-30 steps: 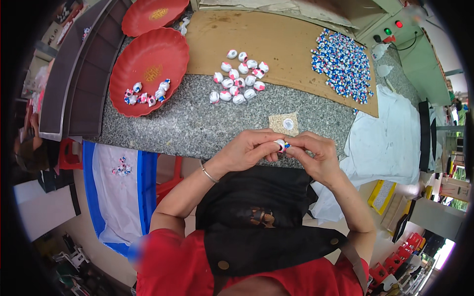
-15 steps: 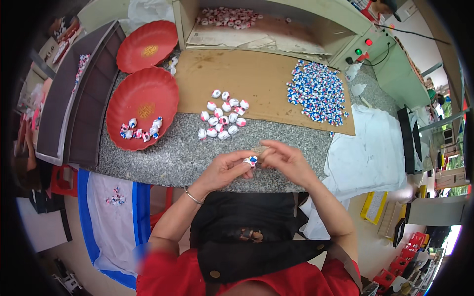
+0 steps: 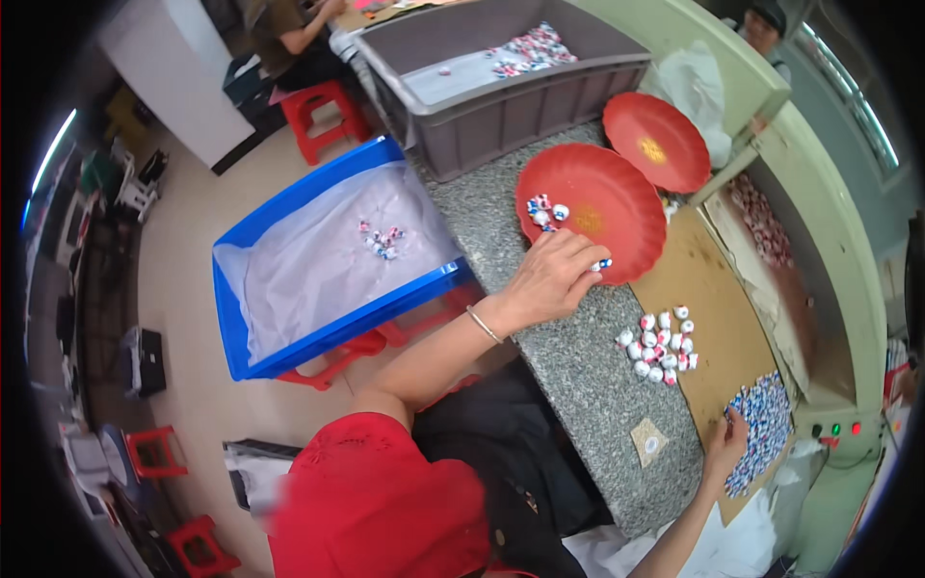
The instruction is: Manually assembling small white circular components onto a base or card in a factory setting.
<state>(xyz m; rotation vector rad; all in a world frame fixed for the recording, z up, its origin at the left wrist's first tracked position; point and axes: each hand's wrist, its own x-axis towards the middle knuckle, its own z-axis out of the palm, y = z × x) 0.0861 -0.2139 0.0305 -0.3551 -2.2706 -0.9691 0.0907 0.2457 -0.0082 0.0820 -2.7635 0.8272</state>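
Note:
My left hand reaches over the rim of the nearer red scalloped plate. Its thumb and index finger close around a small white-and-blue figurine; the other fingertips are hidden. Several similar figurines lie in the plate beside that hand. At the edge of a heap of tiny blue-and-white pieces, my right hand has its fingers curled in, and whatever they grip is hidden. A tan square pad with a whitish oval on it rests on the granite counter between my hands.
White-and-pink round pieces stand grouped at the cardboard's edge. Beyond are a second red plate and a grey bin. A cloth-lined blue crate stands left of the counter. Another person sits farther off.
The view has swung left. My left hand has carried the figurine from the counter's front to the plate. The tan pad has left my right hand, which has moved to the blue-and-white heap.

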